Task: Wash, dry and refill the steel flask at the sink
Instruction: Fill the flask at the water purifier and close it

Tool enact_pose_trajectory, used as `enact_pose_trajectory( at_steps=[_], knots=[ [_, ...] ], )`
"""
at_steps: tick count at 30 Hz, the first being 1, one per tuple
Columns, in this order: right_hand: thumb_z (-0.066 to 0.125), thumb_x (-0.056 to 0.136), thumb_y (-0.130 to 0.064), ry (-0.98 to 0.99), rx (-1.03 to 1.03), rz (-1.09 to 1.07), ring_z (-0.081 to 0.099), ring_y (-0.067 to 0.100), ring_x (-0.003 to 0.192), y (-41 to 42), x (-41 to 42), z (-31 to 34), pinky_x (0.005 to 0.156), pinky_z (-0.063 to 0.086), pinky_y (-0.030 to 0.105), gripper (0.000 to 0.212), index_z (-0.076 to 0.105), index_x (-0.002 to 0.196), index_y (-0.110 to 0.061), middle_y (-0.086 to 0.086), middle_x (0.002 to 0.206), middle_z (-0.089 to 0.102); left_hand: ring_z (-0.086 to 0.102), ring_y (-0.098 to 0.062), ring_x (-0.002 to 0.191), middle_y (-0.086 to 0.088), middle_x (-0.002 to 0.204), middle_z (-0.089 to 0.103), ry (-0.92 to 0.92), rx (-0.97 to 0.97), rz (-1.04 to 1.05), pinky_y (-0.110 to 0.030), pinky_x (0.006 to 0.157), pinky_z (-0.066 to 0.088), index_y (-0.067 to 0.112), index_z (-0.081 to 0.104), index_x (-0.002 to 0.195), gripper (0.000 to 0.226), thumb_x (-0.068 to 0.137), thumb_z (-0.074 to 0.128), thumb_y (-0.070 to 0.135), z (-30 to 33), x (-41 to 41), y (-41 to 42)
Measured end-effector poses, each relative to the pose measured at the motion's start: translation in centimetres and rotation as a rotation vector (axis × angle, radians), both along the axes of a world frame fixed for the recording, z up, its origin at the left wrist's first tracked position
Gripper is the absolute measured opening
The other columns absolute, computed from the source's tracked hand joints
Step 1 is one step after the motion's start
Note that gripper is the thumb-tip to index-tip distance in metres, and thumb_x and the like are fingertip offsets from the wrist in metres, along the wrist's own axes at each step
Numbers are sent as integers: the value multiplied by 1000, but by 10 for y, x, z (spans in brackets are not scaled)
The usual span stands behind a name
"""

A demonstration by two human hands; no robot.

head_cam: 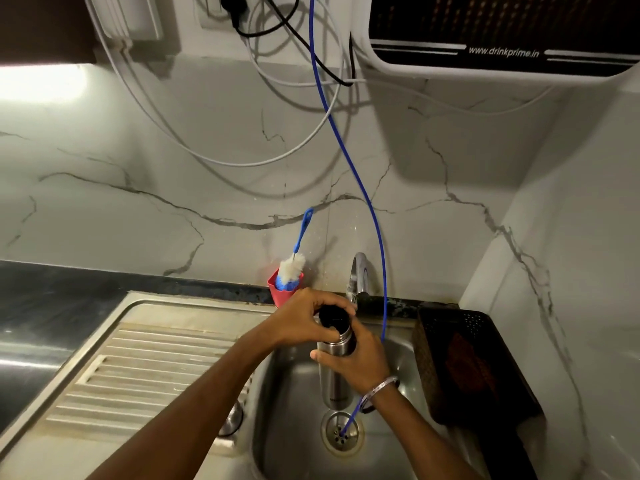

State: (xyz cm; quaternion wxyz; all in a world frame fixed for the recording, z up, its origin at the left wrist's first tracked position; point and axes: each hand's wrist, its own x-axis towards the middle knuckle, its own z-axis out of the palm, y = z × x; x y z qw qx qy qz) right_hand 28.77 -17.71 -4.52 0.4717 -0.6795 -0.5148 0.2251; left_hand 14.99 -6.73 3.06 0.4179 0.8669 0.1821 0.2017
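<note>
I hold the flask (333, 372) upright over the sink (298, 393), its long axis running nearly straight up and down — mouth end up toward the tap (358, 275), base pointing down at the drain (342, 433). The base hangs just above the drain, not touching it as far as I can tell.

My right hand (360, 362) wraps the steel body just below the neck, fingers curled round it from the right, thumb across the front. A bangle (381, 388) sits on that wrist. My left hand (311, 315) comes in from the left and closes over the top, fingers curled round the black cap (334, 318) — whether the cap is seated on the neck or already loose I cannot tell.

A thin blue tube (349, 157) drops from above, passes behind my right hand and ends in the drain. The tap's spout curves over just behind the cap.

Behind my left hand a red cup (284, 289) stands at the back edge of the counter, with a bottle brush (294, 265) in it, bristles white, blue handle tilted up to the right against the marble wall (138, 168). To the left lies the ribbed drainboard (156, 368). At the right a dark basket (467, 362) rests on the sink's rim. Up on the wall hangs a water purifier (502, 32), with white and black cables (284, 64) looping beside it.
</note>
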Motion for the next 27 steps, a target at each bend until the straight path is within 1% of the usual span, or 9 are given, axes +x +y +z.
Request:
enact_pose_trajectory(
  at_steps=[3, 5, 7, 11, 13, 16, 19, 22, 27],
  knots=[
    [94, 61, -43, 20, 17, -14, 69, -5, 94, -2, 2, 4, 82, 59, 24, 68, 62, 121, -43, -22, 104, 73, 60, -4, 124, 14, 130, 66, -13, 69, 2, -21, 104, 50, 21, 68, 127, 48, 82, 83, 27, -1, 3, -1],
    [94, 61, -42, 29, 23, -25, 71, -2, 91, -1, 4, 6, 80, 61, 27, 68, 63, 122, -39, -20, 100, 74, 64, 0, 110, 17, 115, 68, -51, 141, 183, -18, 95, 54, 27, 69, 121, 54, 74, 89, 44, -1, 6, -5],
    [94, 61, -42, 45, 19, -27, 72, 0, 88, -1, 6, 8, 79, 61, 29, 69, 63, 122, -38, -18, 97, 75, 68, -1, 100, 18, 102, 71, -94, 89, 266, -17, 89, 57, 25, 72, 113, 48, 71, 93, 33, 1, 7, -7],
    [95, 61, -41, 51, 14, -8, 70, -1, 92, -2, 8, 9, 81, 60, 26, 73, 61, 126, -36, -17, 102, 74, 65, -12, 120, 5, 124, 71, -29, -89, 1, -28, 102, 55, 19, 65, 130, 56, 78, 81, 5, 4, 6, 0],
    [95, 62, -41, 61, 24, -8, 70, -1, 95, -3, 9, 9, 82, 60, 25, 73, 61, 127, -35, -17, 105, 74, 61, -12, 125, 6, 131, 66, -31, -56, -36, -29, 104, 53, 31, 57, 136, 63, 80, 81, 14, 1, 9, 1],
    [94, 64, -40, 82, 37, -19, 69, -2, 97, -3, 8, 13, 80, 60, 23, 74, 60, 129, -36, -18, 108, 73, 65, -6, 107, 10, 113, 65, -105, -24, 213, -26, 96, 57, 38, 56, 131, 73, 66, 86, 54, -7, 14, -8],
    [95, 64, -37, 89, 39, -21, 71, 0, 92, -2, 9, 16, 78, 60, 24, 69, 60, 124, -39, -17, 103, 74, 69, -7, 100, 9, 99, 69, -154, -106, 257, -30, 94, 59, 27, 60, 130, 74, 63, 88, 43, -8, 15, -9],
    [95, 63, -37, 93, 39, -25, 71, 1, 94, -1, 10, 16, 81, 61, 28, 70, 60, 124, -39, -18, 105, 73, 68, -15, 115, 4, 112, 74, -117, -186, 65, -29, 102, 54, 20, 53, 142, 80, 69, 84, 30, -3, 14, -3],
    [94, 64, -39, 96, 70, -43, 69, -2, 99, 0, 10, 21, 83, 60, 24, 75, 60, 130, -35, -20, 108, 73, 67, 0, 101, 12, 105, 68, -111, -57, 296, -16, 87, 56, 24, 59, 137, 87, 62, 88, 58, -4, 20, -10]
  ],
)
